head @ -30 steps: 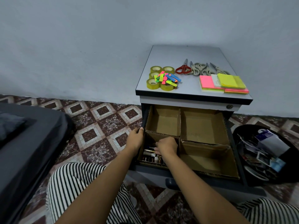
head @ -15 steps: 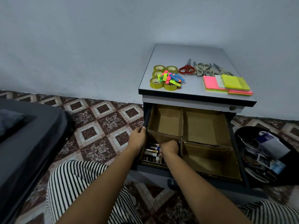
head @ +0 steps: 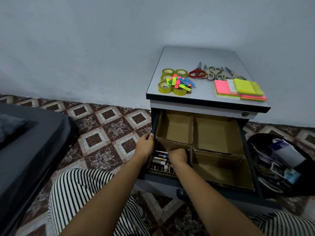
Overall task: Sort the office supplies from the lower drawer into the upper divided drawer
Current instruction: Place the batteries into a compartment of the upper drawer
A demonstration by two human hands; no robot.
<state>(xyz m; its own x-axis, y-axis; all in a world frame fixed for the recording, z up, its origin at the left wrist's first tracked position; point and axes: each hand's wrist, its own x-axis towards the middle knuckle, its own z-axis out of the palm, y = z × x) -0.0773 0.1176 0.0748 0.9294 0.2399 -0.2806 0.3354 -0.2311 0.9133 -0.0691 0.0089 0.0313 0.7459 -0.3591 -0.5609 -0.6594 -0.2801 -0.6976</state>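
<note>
tiled floor [head: 105, 133], open drawer [head: 218, 132] | left hand [head: 144, 148] grips its side | right hand [head: 178, 156] curled over batteries [head: 159, 161], grip unclear

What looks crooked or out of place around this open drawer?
Two things stand out. The cardboard divider between the right-hand compartments of the drawer sags and buckles instead of standing straight. On the cabinet top, the coloured flags lie heaped loosely across the tape rolls.
</note>
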